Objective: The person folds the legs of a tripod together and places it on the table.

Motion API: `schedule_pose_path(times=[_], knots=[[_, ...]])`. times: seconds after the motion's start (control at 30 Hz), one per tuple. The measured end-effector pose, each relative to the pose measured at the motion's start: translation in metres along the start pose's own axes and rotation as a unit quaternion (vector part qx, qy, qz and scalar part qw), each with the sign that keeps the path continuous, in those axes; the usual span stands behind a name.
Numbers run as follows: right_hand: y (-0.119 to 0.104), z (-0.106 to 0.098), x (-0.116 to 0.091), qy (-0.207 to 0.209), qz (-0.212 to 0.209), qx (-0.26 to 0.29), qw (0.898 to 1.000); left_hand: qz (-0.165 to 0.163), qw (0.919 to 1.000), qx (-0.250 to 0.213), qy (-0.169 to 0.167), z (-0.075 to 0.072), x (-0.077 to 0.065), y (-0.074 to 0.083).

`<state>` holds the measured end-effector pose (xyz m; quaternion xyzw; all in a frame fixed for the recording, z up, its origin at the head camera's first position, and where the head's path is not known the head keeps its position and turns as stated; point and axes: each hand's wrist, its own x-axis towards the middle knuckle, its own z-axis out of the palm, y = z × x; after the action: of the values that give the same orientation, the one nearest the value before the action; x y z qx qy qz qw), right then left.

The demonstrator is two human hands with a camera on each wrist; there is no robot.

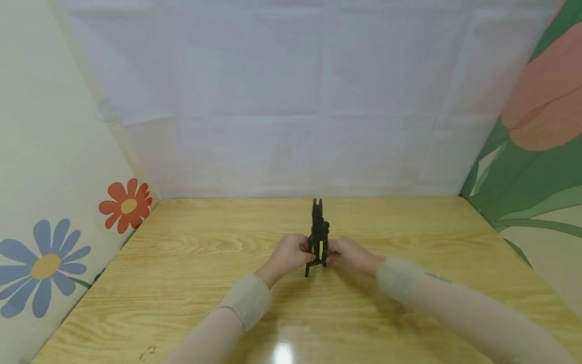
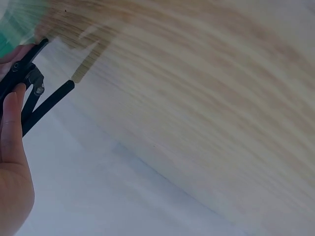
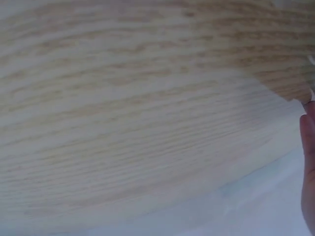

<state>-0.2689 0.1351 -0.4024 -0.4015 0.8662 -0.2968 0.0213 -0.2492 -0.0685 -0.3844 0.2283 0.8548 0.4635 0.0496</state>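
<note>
A black jointed folding stand (image 1: 319, 230) is held upright over the middle of the table, with two short prongs at its top and thin legs below. My left hand (image 1: 290, 254) pinches its left side between thumb and fingers. On the opposite side, my right hand (image 1: 353, 255) grips the lower right part with curled fingers. The left wrist view shows the stand's dark bars and a hinge (image 2: 38, 89) beside the left thumb. In the right wrist view only the edge of the right hand (image 3: 309, 162) appears, and the stand is out of sight.
The wood-grain table (image 1: 182, 283) reaches back to a white sheet (image 1: 291, 101) hung behind it. A wall with painted flowers (image 1: 45, 265) stands at the left, and one with a large tulip pattern (image 1: 545, 116) at the right.
</note>
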Motion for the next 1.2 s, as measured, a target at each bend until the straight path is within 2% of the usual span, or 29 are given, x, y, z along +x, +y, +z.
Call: schedule_pose_path(times=[0.2, 0.5, 0.73, 0.93, 1.07, 1.2], knots=[[-0.001, -0.004, 0.003, -0.018, -0.002, 0.002, 1.0, 0.019, 0.9997, 0.011, -0.004, -0.001, 0.0, 0.003], [-0.004, -0.006, 0.002, -0.029, -0.023, -0.022, 0.999, 0.04, 0.9989, 0.019, -0.015, -0.001, 0.001, 0.001], [-0.008, -0.003, -0.003, -0.035, -0.025, -0.052, 0.998, 0.034, 0.9989, 0.017, -0.029, -0.002, 0.0, -0.004], [-0.009, -0.002, -0.014, -0.037, 0.01, -0.023, 0.999, 0.047, 0.9975, 0.039, -0.035, 0.001, 0.001, -0.006], [-0.006, -0.003, -0.018, -0.009, 0.054, -0.003, 0.999, 0.074, 0.9953, 0.054, -0.033, 0.0, 0.003, -0.007], [-0.006, -0.006, -0.019, 0.027, 0.097, -0.002, 0.995, 0.087, 0.994, 0.054, -0.039, -0.003, 0.005, -0.007]])
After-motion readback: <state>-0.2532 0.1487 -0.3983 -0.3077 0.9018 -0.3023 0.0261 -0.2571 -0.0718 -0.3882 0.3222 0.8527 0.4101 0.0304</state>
